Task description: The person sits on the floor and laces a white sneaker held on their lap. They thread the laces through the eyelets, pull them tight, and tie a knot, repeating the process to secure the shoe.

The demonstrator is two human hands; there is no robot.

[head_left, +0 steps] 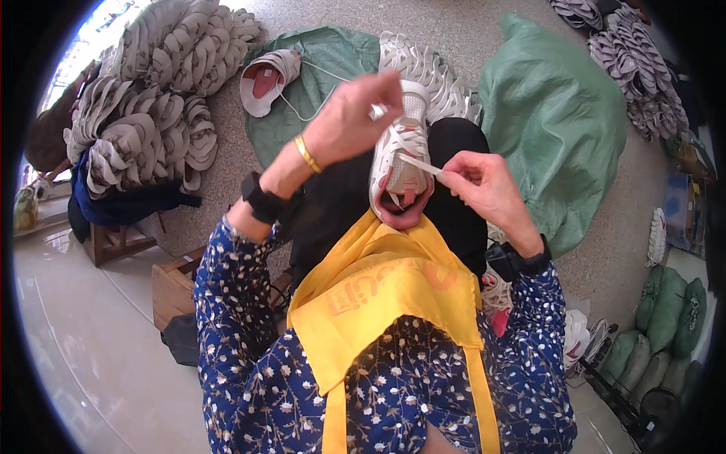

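A white and pink sneaker [404, 170] rests upright on my lap, its heel opening toward me and its toe pointing away. White laces cross its front. My right hand [488, 188] is closed in a pinch on the flat white shoelace [420, 164], drawn out to the shoe's right side. Over the left of the toe end hovers my left hand [355, 117], its fingers curled together and slightly blurred. A scrap of white shows by its fingertips, but what they hold is unclear. A yellow apron [378, 287] covers my lap below the heel.
A partly laced shoe upper [268, 79] lies on a green sack [325, 57]. White shoe uppers [435, 72] lie in a row beyond my knees. A large green sack [552, 129] is at right. Grey piles of shoe parts [144, 129] stand left, above a wooden box [174, 287].
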